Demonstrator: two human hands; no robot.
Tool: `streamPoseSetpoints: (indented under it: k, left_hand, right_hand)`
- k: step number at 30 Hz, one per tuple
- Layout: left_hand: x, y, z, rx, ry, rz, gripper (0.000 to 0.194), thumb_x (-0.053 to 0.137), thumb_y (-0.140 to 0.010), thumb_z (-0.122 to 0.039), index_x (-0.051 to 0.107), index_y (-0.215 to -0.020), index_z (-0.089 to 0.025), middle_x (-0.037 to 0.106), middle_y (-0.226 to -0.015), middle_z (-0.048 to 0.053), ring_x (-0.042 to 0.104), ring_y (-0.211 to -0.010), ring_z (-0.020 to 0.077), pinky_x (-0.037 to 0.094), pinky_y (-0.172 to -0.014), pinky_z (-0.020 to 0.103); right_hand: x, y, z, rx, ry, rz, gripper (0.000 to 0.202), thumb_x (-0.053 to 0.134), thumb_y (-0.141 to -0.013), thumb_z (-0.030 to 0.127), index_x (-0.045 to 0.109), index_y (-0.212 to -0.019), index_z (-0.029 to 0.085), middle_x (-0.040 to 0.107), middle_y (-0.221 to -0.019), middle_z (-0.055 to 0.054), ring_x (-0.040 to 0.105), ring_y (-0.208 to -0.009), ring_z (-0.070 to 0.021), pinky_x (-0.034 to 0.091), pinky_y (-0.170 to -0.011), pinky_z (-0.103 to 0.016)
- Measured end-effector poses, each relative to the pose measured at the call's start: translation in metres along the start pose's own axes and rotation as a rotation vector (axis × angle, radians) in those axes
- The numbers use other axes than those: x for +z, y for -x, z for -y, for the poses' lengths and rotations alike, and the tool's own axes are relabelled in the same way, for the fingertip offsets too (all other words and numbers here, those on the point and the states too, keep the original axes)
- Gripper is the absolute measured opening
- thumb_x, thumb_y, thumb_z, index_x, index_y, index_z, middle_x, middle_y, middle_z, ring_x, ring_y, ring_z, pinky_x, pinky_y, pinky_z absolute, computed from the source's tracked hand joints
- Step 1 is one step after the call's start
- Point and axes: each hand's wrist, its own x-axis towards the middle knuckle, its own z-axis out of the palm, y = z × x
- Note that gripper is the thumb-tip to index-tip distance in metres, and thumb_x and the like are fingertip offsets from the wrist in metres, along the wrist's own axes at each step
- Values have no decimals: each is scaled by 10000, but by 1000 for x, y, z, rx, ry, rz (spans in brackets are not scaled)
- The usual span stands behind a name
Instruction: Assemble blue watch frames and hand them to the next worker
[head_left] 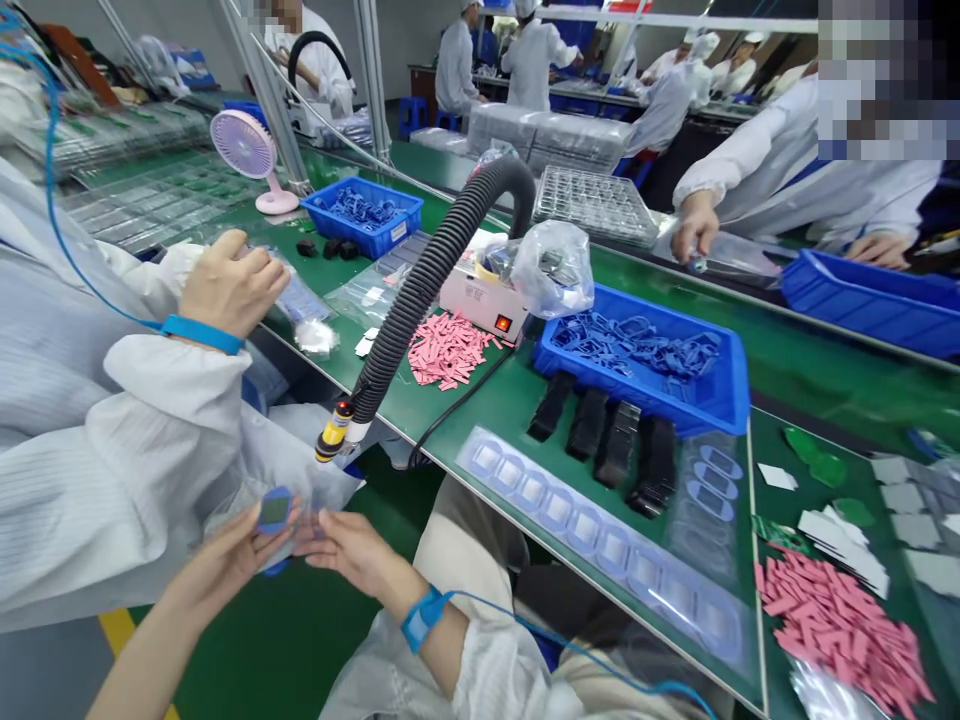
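Blue-rimmed panel [275,510] pinched in our left hand [234,550], we cannot tell whether our right hand [352,550] alongside grips anything.

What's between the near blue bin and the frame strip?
Four black blocks in a row, between the bin and the strip. Head view shows them.

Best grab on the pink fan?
I'd pinch the neck of the fan from our side of the bench: it's slim, between a wide round head and a flared foot. The fan stands upright, and the metal post crowds its far side.
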Motion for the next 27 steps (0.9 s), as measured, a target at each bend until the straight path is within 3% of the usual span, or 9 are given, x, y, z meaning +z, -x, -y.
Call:
streamPoseSetpoints:
  k: [4, 7, 12, 14, 16, 21, 27]
  left_hand:
    - [34, -13, 13, -18, -68, 8, 215, 532, -818, 18, 705, -855, -106, 783, -882, 115, 748, -806, 211, 617, -692, 242]
    - [58, -9, 29, -48, -105, 33, 216, 538, -826, 13, 706, -851, -120, 789, -837, 78, 750, -771, 183, 613, -669, 221]
    - [104, 31, 59, -219, -129, 203, 163, 632, -791, -43, 742, -881, -123, 782, -930, 98, 745, -816, 215, 612, -706, 263]
    - [131, 53, 69, -296, -107, 337, 141, 701, -760, -113, 757, -886, -143, 783, -929, 88, 742, -811, 203, 601, -723, 247]
    - [161, 75, 78, -308, -89, 476, 180, 762, -718, -199, 765, -892, -153, 784, -925, 87, 736, -815, 188, 588, -747, 229]
    - [229, 121, 98, -380, 44, 683, 210, 749, -738, -302, 763, -917, -192, 776, -978, 43, 723, -852, 144, 571, -768, 189]
    - [270, 147, 127, -540, 204, 798, 253, 695, -794, -324, 746, -980, -160, 788, -897, 49, 731, -842, 121, 559, -777, 144]
  right_hand:
    - [-16, 50, -14, 13, 37, -136, 406, 661, -783, 519, 654, -870, 123, 696, -779, -17, 643, -648, -99, 448, -606, -223]
    - [-20, 103, -7, 18, 32, -143, 528, 756, -626, 582, 681, -863, 116, 718, -805, -54, 664, -637, -105, 401, -569, -193]
    - [-8, 196, 29, -93, -42, -76, 604, 760, -595, 615, 700, -974, 149, 738, -930, -102, 705, -740, -154, 455, -677, -238]
    - [-4, 227, 47, -271, -134, -81, 541, 751, -632, 595, 707, -964, 171, 746, -896, -101, 709, -741, -178, 480, -696, -285]
    - [-4, 253, 65, -423, -210, -166, 450, 729, -685, 568, 712, -950, 205, 748, -867, -82, 703, -743, -176, 495, -724, -306]
    - [-17, 294, 102, -695, -245, -360, 345, 659, -755, 567, 720, -920, 270, 742, -802, -58, 682, -683, -163, 536, -644, -296]
    - [-20, 323, 123, -882, -208, -399, 279, 669, -768, 518, 746, -871, 271, 711, -665, -38, 644, -557, -105, 542, -561, -214]
